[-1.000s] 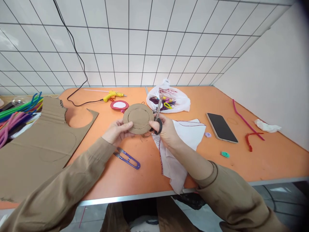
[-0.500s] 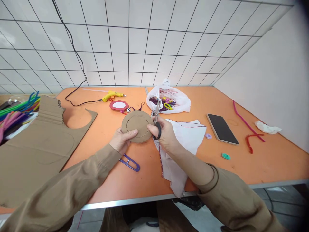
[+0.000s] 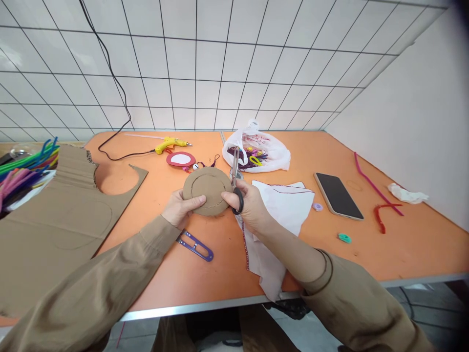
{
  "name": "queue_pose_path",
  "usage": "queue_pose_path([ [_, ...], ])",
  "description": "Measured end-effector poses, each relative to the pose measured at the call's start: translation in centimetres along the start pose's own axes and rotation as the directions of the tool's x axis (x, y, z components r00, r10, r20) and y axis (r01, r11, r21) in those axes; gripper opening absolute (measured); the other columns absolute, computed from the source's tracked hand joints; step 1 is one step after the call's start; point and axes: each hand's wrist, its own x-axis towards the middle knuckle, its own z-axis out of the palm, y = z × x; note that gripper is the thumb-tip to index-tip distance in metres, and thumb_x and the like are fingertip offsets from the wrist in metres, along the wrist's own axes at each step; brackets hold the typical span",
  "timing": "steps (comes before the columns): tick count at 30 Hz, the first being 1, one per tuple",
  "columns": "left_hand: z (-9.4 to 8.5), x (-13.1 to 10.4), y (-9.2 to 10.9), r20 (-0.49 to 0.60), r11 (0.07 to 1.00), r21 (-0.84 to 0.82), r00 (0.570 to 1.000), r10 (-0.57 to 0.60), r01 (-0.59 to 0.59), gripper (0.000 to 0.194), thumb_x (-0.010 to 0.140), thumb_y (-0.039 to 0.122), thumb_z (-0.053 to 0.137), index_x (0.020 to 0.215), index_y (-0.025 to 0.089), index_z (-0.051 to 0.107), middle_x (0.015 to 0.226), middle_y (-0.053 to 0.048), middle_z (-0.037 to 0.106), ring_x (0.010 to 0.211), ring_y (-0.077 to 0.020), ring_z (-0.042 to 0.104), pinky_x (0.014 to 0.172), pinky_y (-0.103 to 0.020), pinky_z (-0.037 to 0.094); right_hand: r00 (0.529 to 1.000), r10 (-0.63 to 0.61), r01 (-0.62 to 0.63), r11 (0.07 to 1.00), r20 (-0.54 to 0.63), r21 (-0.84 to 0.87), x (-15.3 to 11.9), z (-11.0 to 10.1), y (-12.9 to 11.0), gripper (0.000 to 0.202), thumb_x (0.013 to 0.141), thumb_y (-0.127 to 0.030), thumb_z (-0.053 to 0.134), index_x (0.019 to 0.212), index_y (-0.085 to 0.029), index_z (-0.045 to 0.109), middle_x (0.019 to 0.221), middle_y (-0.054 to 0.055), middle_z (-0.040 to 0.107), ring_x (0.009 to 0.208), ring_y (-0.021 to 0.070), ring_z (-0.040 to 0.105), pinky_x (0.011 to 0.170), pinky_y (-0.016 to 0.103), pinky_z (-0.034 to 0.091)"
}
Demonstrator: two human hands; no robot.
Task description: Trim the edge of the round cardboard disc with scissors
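At the picture centre, left hand (image 3: 178, 209) and right hand (image 3: 253, 208) both grip cardboard disc (image 3: 209, 188), right also holding scissors (image 3: 239, 201), blades upward

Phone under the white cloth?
No, the phone lies uncovered on the orange table, to the right of the white cloth.
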Motion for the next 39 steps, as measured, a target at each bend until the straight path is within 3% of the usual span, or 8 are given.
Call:
queue_pose_path([
  [4, 0.2, -0.1, -1.1, 0.078, 0.998, -0.043, 0.996, -0.05, 0.053, 0.043, 0.058, 0.033, 0.088, 0.094, 0.014, 0.075, 0.099, -0.014, 0.077, 0.096, -0.0326, 0.071, 0.077, -0.04, 0.059, 0.995, -0.081, 0.082, 0.997, -0.064, 0.008, 0.0, 0.1, 0.6, 0.024, 0.066, -0.029, 0.075, 0.087, -0.021, 0.065, 0.077, 0.0, 0.068, 0.073, 0.0175, 0.062, 0.067, 0.03, 0.051],
  [9, 0.1, 0.1, -1.3, 0.024, 0.999, 0.028, 0.999, -0.032, 0.031, 0.051, 0.057, 0.03, 0.087, 0.103, 0.016, 0.072, 0.101, -0.011, 0.076, 0.087, -0.0293, 0.071, 0.06, -0.033, 0.054, 0.998, -0.037, 0.037, 0.999, -0.043, -0.006, 0.1, -0.1, 0.7, 0.021, 0.067, -0.031, 0.074, 0.079, -0.022, 0.06, 0.065, -0.004, 0.057, 0.058, 0.0131, 0.052, 0.055, 0.026, 0.045],
  [13, 0.1, 0.2, -1.0, 0.007, 0.999, 0.046, 1.0, 0.011, -0.012, 0.05, 0.053, 0.029, 0.087, 0.099, 0.016, 0.073, 0.099, -0.011, 0.076, 0.088, -0.0299, 0.07, 0.063, -0.034, 0.053, 0.996, -0.016, 0.016, 1.0, -0.087, 0.002, 0.4, -0.3, 0.6, 0.023, 0.064, -0.031, 0.075, 0.077, -0.021, 0.059, 0.063, -0.005, 0.055, 0.055, 0.0124, 0.05, 0.051, 0.026, 0.044],
  [21, 0.9, -0.3, -1.3, 0.007, 0.997, -0.004, 0.997, -0.08, 0.08, 0.034, 0.048, 0.037, 0.091, 0.07, 0.016, 0.075, 0.063, -0.006, 0.072, 0.058, -0.0184, 0.065, 0.06, -0.032, 0.054, 0.992, -0.039, 0.041, 0.999, -0.121, 0.014, 0.3, -0.2, 0.6, 0.019, 0.066, -0.029, 0.072, 0.077, -0.021, 0.059, 0.064, -0.004, 0.055, 0.054, 0.012, 0.049, 0.049, 0.026, 0.041],
  [25, 1.2, -0.3, -0.8, -0.002, 0.998, 0.021, 0.998, -0.067, 0.067, 0.038, 0.044, 0.04, 0.092, 0.067, 0.016, 0.075, 0.062, -0.006, 0.072, 0.054, -0.0162, 0.063, 0.056, -0.029, 0.052, 0.993, 0.08, -0.068, 0.99, -0.09, 0.123, 0.3, -0.1, 0.6, 0.021, 0.064, -0.029, 0.074, 0.075, -0.019, 0.058, 0.061, -0.004, 0.055, 0.053, 0.0118, 0.05, 0.047, 0.024, 0.038],
  [32, 1.6, -0.3, -1.5, 0.103, 0.997, 0.074, 0.995, -0.019, 0.011, 0.043, 0.057, 0.049, 0.085, 0.082, 0.015, 0.075, 0.079, -0.011, 0.075, 0.067, -0.0205, 0.067, 0.059, -0.031, 0.054, 0.97, 0.212, -0.176, 0.951, -0.122, 0.253, 0.6, -0.3, 1.0, 0.025, 0.061, -0.029, 0.076, 0.072, -0.019, 0.057, 0.063, -0.004, 0.055, 0.056, 0.0108, 0.048, 0.045, 0.022, 0.036],
  [37, -0.3, 0.4, 0.9, 0.329, 0.94, 0.338, 0.942, -0.074, -0.044, 0.039, 0.06, 0.042, 0.079, 0.086, 0.013, 0.075, 0.081, -0.015, 0.074, 0.068, -0.025, 0.068, 0.057, -0.035, 0.054, 0.972, 0.151, -0.1, 0.959, -0.178, 0.266, 0.6, -0.2, 0.6, 0.023, 0.059, -0.027, 0.077, 0.069, -0.019, 0.057, 0.061, -0.005, 0.052, 0.054, 0.0093, 0.045, 0.043, 0.021, 0.033],
  [39, -1.7, 1.4, 2.7, 0.294, 0.835, 0.531, 0.956, -0.023, -0.143, 0.032, 0.063, 0.033, 0.071, 0.088, 0.014, 0.074, 0.079, -0.011, 0.073, 0.068, -0.0236, 0.067, 0.057, -0.034, 0.053, 0.967, 0.129, -0.068, 0.961, -0.219, 0.267, 0.7, -0.2, 0.4, 0.022, 0.059, -0.026, 0.076, 0.07, -0.018, 0.059, 0.06, -0.005, 0.052, 0.052, 0.0088, 0.044, 0.042, 0.021, 0.033],
])
